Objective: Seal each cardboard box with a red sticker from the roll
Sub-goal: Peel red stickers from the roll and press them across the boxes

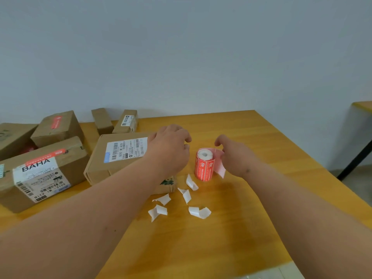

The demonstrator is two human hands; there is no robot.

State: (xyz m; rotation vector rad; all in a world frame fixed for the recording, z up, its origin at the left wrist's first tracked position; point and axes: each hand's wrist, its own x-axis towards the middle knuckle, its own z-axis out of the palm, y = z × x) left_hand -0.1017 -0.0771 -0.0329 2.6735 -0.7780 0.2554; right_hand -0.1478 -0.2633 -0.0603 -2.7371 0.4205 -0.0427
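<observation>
Yellow wooden worktop (251, 137) against a pale wall. Sticker roll (203, 165), red, standing upright on its end near the centre of the worktop, white core showing at the top; a loose strip (219, 166) of backing peels away from its 3 o'clock side. Right hand (234, 156) at 3 o'clock of the roll, fingers (219, 140) curled, thumb and fingertips pinching the loose strip. Left hand (171, 147) at 9 o'clock of the roll, just beside it, fingers bent downward and holding nothing visible (whether they touch the box below cannot be told). Large flat box (120, 156) under the left hand, at 9 o'clock of the roll, white shipping label on its top. Box marked BAHA (40, 174) further out at 9 o'clock, red sticker (47, 157) across its top seam. Smaller box (58, 127) at 10 o'clock, also bearing a red sticker. Two narrow boxes (114, 121) against the wall at 11 o'clock. One more box (12, 137) at the far left edge, partly cut off. Five curled white backing scraps (199, 212) scattered on the worktop at 6 to 7 o'clock of the roll. A second worktop (362, 105) at the right edge, well apart.
</observation>
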